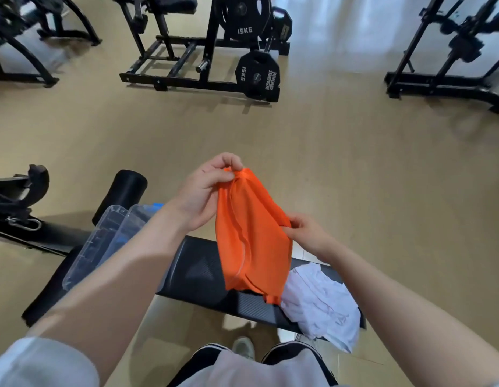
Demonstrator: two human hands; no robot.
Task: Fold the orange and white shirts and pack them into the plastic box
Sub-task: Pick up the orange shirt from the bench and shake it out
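Nearest, the white shirt lies crumpled at the tabletop's right end, waiting its turn. Above the tabletop's middle the orange shirt hangs lifted. The right hand pinches its side edge and the left hand pinches its top edge, probably to shake it flat for folding. The clear plastic box sits at the left end, ready for packing.

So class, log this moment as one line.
left hand pinches orange shirt | right hand grips it | white shirt on bench
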